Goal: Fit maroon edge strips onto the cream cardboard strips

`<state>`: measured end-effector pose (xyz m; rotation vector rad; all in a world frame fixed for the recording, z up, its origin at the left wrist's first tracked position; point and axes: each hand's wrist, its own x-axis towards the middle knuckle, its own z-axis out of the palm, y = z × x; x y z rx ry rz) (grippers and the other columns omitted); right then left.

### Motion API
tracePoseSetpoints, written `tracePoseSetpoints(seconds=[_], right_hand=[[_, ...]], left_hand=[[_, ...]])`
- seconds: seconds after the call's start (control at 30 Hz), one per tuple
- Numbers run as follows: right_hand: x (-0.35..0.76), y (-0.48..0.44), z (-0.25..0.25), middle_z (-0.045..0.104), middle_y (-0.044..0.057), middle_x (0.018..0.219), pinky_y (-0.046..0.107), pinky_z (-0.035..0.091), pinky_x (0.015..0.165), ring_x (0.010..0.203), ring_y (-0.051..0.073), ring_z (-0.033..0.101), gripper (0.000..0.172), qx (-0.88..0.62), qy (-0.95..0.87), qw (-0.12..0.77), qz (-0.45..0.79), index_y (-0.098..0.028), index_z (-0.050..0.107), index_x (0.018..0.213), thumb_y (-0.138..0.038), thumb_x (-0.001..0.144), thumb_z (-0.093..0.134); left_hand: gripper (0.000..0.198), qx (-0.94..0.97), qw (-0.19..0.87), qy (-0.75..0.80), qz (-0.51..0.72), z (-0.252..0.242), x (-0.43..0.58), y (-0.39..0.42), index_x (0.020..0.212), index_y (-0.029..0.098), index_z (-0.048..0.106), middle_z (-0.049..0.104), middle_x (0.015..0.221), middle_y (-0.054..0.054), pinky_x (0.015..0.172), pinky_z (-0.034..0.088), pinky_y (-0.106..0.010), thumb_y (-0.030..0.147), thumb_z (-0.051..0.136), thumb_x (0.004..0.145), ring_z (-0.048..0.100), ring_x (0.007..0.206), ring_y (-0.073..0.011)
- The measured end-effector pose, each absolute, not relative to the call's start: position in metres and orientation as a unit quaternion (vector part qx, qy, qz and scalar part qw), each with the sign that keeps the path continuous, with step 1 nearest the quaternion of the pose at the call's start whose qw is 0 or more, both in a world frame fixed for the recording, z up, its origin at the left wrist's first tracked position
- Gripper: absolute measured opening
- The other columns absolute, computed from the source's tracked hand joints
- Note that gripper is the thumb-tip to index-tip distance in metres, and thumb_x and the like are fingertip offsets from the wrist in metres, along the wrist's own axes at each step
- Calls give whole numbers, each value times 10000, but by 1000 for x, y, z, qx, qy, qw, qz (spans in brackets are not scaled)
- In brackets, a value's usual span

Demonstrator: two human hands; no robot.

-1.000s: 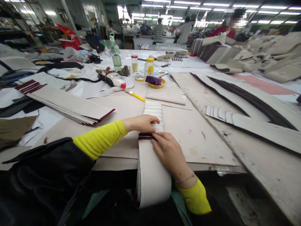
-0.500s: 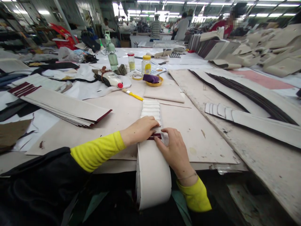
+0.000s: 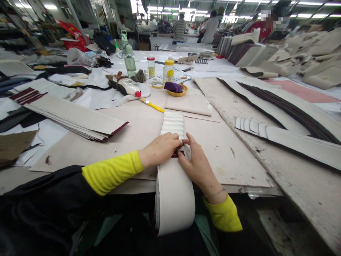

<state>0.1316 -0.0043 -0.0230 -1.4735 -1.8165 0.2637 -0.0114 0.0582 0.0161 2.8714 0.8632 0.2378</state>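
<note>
A stack of long off-white strips [image 3: 174,195] hangs in a curve over the table's front edge, its upper end lying on the table with a dark red band [image 3: 175,155] across it. My left hand [image 3: 161,148] is closed over the left side of this end, fingers curled at the dark red edge. From the right, my right hand [image 3: 198,161] pinches the same edge, thumb on the band and index finger bent beyond it. The two sets of fingertips nearly meet. Beyond them, overlapped white strip ends [image 3: 172,124] lie in a stepped row. What lies under my left fingers is hidden.
Another stack of red-ended strips [image 3: 80,113] lies at left. Ahead are a yellow-handled brush [image 3: 152,105], a yellow dish [image 3: 181,92] with purple cloth, a yellow-lidded jar [image 3: 168,71] and a green spray bottle [image 3: 129,62]. Dark-edged curved pieces [image 3: 287,110] lie right. People are in the background.
My right index finger has lifted and straightened somewhat, and its thumb has shifted onto the dark red band near my left fingertips. The whole view has shifted slightly.
</note>
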Motion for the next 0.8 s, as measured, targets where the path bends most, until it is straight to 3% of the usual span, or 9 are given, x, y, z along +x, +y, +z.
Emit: tracePoseSetpoints(seconds=[0.27,0.5,0.8], right_hand=[[127,-5,-15,608,161,982,418,450,796,931,265,546,497,-614,-746,257,29,-49,362,1254,-275,817,434],[124,0,-4,594,129,935,408,421,814,905,265,512,390,-592,-783,192,-18,-92,490,1166,-301,841,439],[117,14,1,575,84,934,345,405,839,913,207,489,257,-527,-826,189,56,-157,572,1055,-243,856,434]], left_hand=[[203,929,174,309,109,14,-29,72,986,177,597,560,948,-51,846,389,-298,233,528,803,495,942,-176],[270,917,225,298,141,9,-60,80,1025,142,572,544,977,-67,868,383,-298,238,570,772,492,963,-175],[188,919,214,281,176,1,-63,72,967,136,578,534,956,-74,855,389,-303,226,525,811,480,947,-176]])
